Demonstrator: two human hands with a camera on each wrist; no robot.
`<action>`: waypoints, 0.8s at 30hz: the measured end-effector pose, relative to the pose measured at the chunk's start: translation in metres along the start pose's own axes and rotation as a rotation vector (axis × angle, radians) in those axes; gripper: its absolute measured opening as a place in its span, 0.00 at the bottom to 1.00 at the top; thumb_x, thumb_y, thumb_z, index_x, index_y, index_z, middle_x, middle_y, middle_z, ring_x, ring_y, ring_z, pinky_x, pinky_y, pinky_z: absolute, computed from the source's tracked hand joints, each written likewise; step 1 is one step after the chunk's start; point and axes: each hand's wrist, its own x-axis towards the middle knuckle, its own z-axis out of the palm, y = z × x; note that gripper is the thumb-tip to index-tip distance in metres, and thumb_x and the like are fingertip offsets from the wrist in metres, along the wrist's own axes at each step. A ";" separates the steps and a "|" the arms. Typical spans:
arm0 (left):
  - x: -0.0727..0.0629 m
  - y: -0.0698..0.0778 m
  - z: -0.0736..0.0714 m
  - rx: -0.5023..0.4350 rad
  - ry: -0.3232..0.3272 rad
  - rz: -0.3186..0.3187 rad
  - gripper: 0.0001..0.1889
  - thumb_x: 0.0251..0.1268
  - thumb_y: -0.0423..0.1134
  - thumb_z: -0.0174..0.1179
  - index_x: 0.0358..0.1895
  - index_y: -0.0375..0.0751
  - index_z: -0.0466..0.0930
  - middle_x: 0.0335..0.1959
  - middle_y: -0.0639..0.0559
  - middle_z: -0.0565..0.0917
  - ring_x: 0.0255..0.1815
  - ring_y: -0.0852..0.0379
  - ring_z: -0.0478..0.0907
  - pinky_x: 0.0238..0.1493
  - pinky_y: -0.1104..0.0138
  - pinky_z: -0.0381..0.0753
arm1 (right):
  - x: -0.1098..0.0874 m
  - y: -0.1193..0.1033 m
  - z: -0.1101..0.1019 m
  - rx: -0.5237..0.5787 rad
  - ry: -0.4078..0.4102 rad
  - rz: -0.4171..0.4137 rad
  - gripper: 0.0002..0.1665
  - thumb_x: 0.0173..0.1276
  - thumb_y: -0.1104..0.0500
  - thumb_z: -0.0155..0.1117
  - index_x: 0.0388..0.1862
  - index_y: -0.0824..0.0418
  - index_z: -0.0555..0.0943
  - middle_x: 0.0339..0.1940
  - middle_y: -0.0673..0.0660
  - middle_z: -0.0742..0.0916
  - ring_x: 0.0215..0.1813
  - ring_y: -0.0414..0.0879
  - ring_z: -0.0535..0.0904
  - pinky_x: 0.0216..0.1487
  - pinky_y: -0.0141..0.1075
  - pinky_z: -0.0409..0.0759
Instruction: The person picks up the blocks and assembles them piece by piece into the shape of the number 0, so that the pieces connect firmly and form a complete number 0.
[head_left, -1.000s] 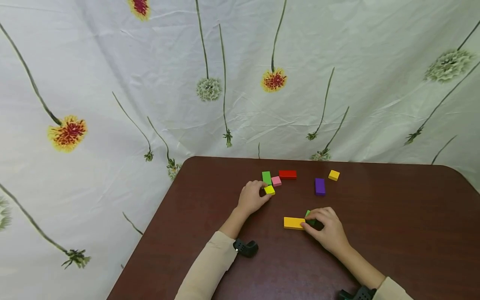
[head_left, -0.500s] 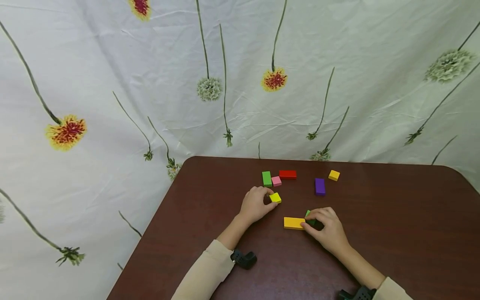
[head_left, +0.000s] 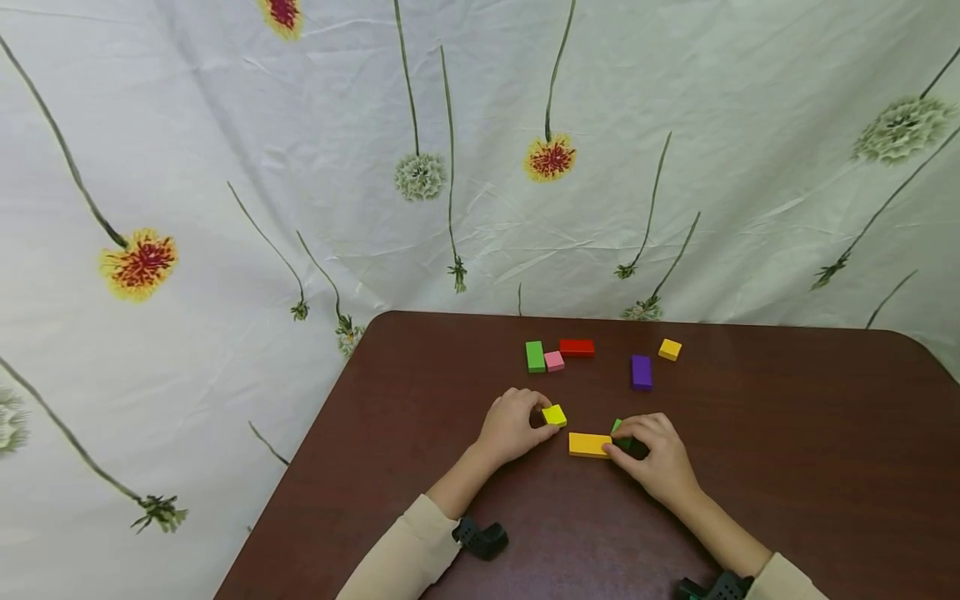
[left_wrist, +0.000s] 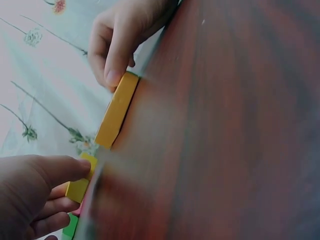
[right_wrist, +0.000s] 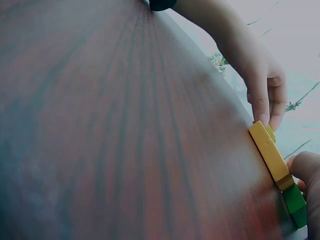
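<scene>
My left hand point(head_left: 512, 427) pinches a small yellow block point(head_left: 554, 416) between thumb and fingers, just behind and left of a long orange-yellow block point(head_left: 587, 445) on the table. My right hand point(head_left: 662, 460) curls round a green block point(right_wrist: 294, 204) at the long block's right end, its thumb touching that end. In the head view the hand covers most of this green block. Seen from the left wrist, the thumb point(left_wrist: 72, 168) lies along the yellow block. The right wrist view has the long block and green block end to end, with the yellow block partly hidden behind.
Toward the back of the brown table point(head_left: 787, 433) lie another green block point(head_left: 535, 357), a pink block point(head_left: 554, 361) and a red block point(head_left: 577, 348). Further right are a purple block point(head_left: 641, 372) and an orange-yellow block point(head_left: 670, 349). A flowered cloth point(head_left: 337, 125) hangs behind.
My left hand has drawn the yellow block away from the green and pink blocks, toward me and slightly right, close to the long block. My right hand stays in place.
</scene>
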 end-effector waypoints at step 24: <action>-0.009 0.007 0.003 0.003 -0.021 0.002 0.18 0.54 0.51 0.72 0.44 0.46 0.84 0.35 0.58 0.81 0.37 0.60 0.71 0.42 0.66 0.72 | 0.000 -0.002 -0.003 0.001 0.000 0.002 0.14 0.43 0.63 0.82 0.29 0.56 0.86 0.36 0.50 0.87 0.42 0.45 0.74 0.45 0.30 0.68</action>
